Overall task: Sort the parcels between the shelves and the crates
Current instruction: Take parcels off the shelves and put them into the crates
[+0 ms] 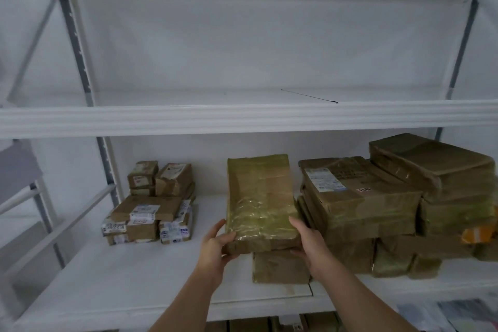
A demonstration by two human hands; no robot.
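A flat brown parcel wrapped in shiny yellowish tape lies tilted on top of a smaller brown parcel on the middle shelf. My left hand grips its near left corner, thumb on top. Against its near right edge, my right hand holds on with fingers curled under. Both forearms reach up from the bottom of the view.
A pile of small labelled boxes sits at the shelf's left. Large stacked brown parcels fill the right side. The upper shelf holds nothing visible. More parcels show on the shelf below. Grey uprights frame the rack.
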